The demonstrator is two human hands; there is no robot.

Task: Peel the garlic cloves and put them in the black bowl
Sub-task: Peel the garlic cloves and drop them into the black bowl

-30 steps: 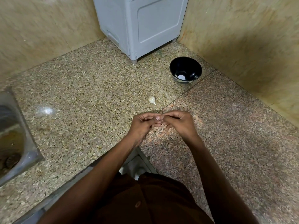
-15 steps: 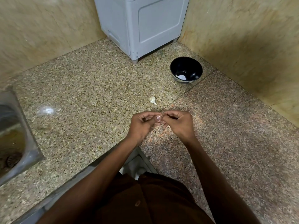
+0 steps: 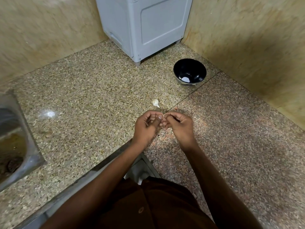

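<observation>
1. Left hand (image 3: 146,126) and right hand (image 3: 179,125) meeting fingertip to fingertip, curled, pinching something too small to identify.
2. Garlic bulb (image 3: 156,102) on counter (image 3: 92,100), just beyond both hands.
3. Black bowl (image 3: 189,71) farther back, right.

Your one view sits on your head, looking forward and steeply down, close over the desk (image 3: 92,90) corner and both forearms.

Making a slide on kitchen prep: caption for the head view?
Both hands pinch a garlic clove over the granite counter; garlic bulb and black bowl beyond.
</observation>
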